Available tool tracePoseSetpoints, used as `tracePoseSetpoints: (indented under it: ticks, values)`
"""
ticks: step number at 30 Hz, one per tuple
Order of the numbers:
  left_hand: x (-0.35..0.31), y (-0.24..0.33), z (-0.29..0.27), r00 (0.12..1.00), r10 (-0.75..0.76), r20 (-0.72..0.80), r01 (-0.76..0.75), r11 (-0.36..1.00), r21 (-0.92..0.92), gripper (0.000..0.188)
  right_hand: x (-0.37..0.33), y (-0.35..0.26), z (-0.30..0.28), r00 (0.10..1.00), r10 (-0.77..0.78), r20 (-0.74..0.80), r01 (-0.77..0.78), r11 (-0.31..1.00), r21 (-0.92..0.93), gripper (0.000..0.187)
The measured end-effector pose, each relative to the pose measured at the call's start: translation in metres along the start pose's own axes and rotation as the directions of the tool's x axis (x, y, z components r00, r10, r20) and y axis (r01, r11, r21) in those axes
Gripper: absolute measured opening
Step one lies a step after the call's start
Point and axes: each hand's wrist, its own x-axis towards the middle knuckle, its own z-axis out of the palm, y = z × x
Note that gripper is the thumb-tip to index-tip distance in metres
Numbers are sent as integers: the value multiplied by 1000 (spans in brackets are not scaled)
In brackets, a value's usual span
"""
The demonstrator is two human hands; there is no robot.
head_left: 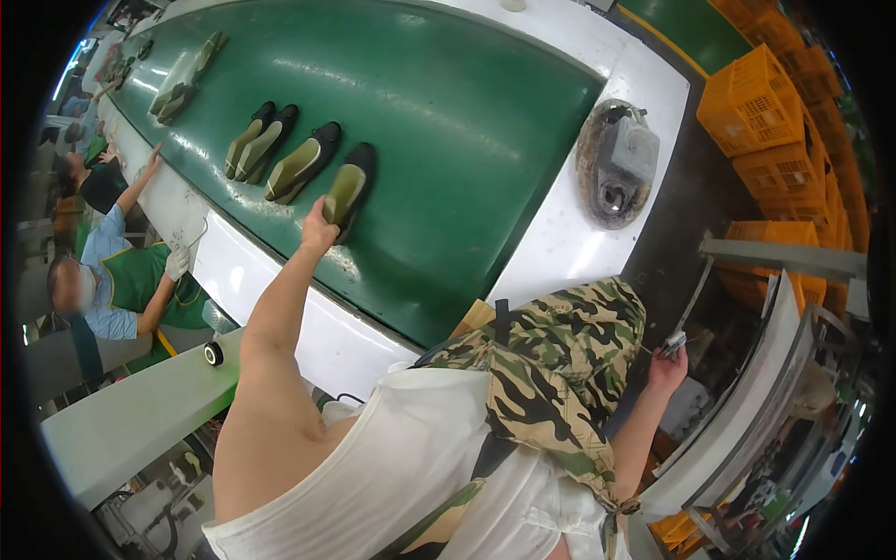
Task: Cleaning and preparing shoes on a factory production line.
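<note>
Camouflage cloth (569,350) is worn over a white top (411,457) at the near side. To the right, a small pale object (674,343), too small to identify, is pinched by the right hand (666,371). Farther off, on the green belt (448,233), a black-toed olive shoe (346,189) is grasped at its heel by the left hand (320,227). Just left, three similar shoes (303,166) are lined up; at far right, orange crates (751,103) are stacked.

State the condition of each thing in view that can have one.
Left hand: gripping nearest shoe
Nearest shoe: held at heel end
Right hand: holding small pale item
Other shoes: lying on green belt
Green belt: moving or stopped, unclear
Orange crates: stacked
Camouflage apron: worn
</note>
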Motion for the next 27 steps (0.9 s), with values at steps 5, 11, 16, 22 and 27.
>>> tracePoseSetpoints:
  ticks: [5,11,16,22,27]
  values:
    - [-6,42,-12,930,145,337,-216,959,184,85,6,2,14,996,20,82,-18,1000,-17,24]
    - [3,100,1,882,43,470,-251,885,391,95,7,3,32,988,-2,153,2,1000,0,26]
    - [21,119,18,851,-139,506,-290,679,674,80,8,4,37,989,16,150,-17,1000,6,25]
    - [38,123,24,840,-132,526,-189,838,512,75,11,9,48,997,22,80,-20,999,-25,23]
    - [12,141,29,735,179,654,248,826,-505,57,13,9,62,997,39,59,-34,997,-71,23]
